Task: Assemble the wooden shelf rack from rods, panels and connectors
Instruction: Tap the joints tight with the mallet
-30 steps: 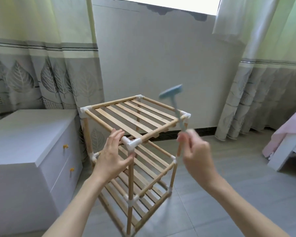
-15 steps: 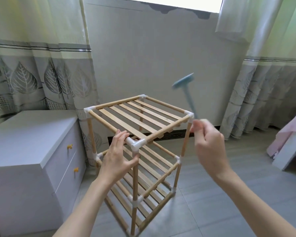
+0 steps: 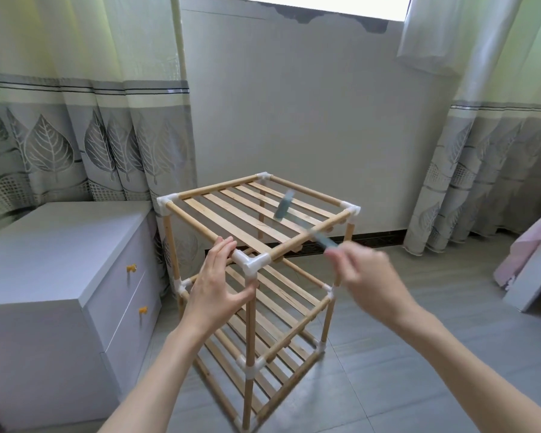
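A three-tier wooden shelf rack [image 3: 222, 210] stands upright on the floor, its rods joined by white plastic connectors. My left hand [image 3: 214, 285] grips the front rail and post just left of the near top corner connector [image 3: 253, 264]. My right hand [image 3: 367, 281] is shut on the handle of a small blue mallet [image 3: 284, 205]. The mallet is blurred; its head hangs low over the slats of the top panel, toward the right side.
A white drawer cabinet [image 3: 60, 254] stands close against the rack's left side. Leaf-patterned curtains [image 3: 75, 135] hang behind left and right. A bed corner with pink cloth [image 3: 531, 264] is at the right. Grey floor tiles [image 3: 419, 354] lie around the rack.
The mallet has swung down from raised above the rack's far right corner to just over the top slats. My left hand has kept its hold near the front corner.
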